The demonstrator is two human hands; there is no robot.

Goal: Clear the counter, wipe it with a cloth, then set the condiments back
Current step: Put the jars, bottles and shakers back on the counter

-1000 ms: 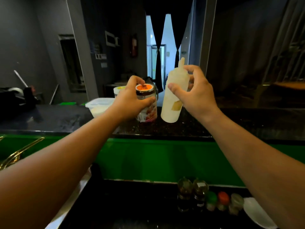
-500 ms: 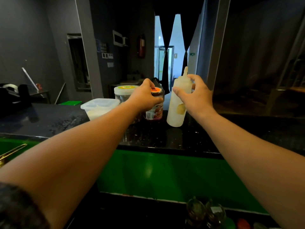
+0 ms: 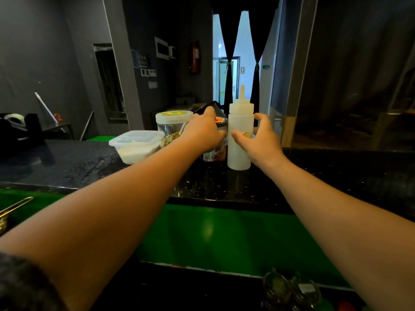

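Left hand (image 3: 205,132): grasps the jar (image 3: 213,154) from above, just left of the bottle (image 3: 239,151).
Right hand (image 3: 260,140): thumb and fingers curve loosely round the bottle.
Bottle: upright on the tabletop (image 3: 325,176).
Further left of bottle: big jar (image 3: 174,124) and box (image 3: 137,145), standing in place.
Done, likely: clearing and wiping, as streaks shine far left of the bottle and no cloth shows.
Left, likely: letting go of both, then the small jars (image 3: 292,290) low in front of the bottle.
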